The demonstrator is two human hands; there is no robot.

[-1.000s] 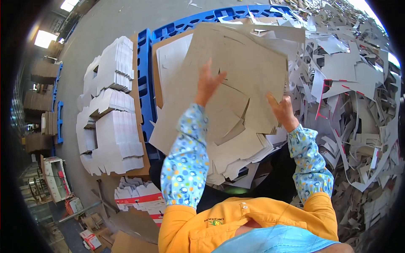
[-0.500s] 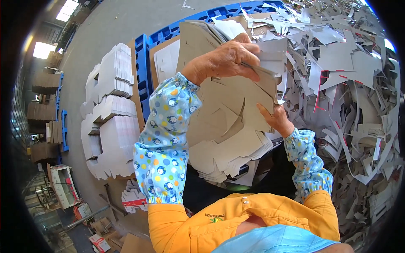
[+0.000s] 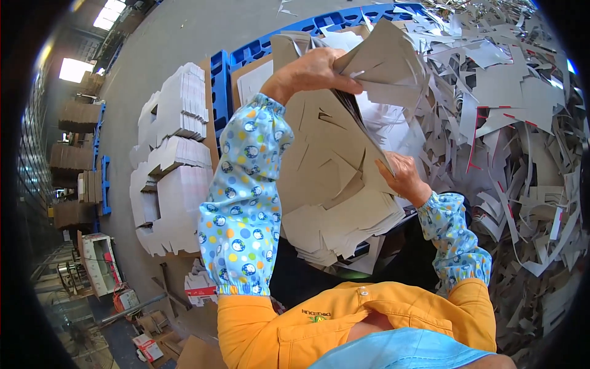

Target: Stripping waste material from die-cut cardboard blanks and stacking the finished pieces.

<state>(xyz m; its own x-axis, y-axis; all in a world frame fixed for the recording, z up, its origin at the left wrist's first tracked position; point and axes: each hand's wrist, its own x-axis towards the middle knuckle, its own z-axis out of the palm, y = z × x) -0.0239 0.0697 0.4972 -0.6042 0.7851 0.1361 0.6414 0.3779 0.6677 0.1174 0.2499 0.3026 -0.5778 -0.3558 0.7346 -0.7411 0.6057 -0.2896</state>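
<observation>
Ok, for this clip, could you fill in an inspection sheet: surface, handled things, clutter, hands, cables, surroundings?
Surface: blue plastic pallet, partly visible beyond the work; whatever directly supports the handled sheets is hidden.
Handled things: pile of greyish cardboard sheets with cut lines; upper right part bent up.
Clutter: large heap of white and grey paperboard offcuts on the right, some red-edged.
Hands: left hand grips the bent-up sheets; right hand holds the pile's right edge.
Cables: orange cord-like strand at lower left; too small to confirm.
Surroundings: white die-cut cardboard stacks on the left; grey floor; brown board stacks at far left.
</observation>
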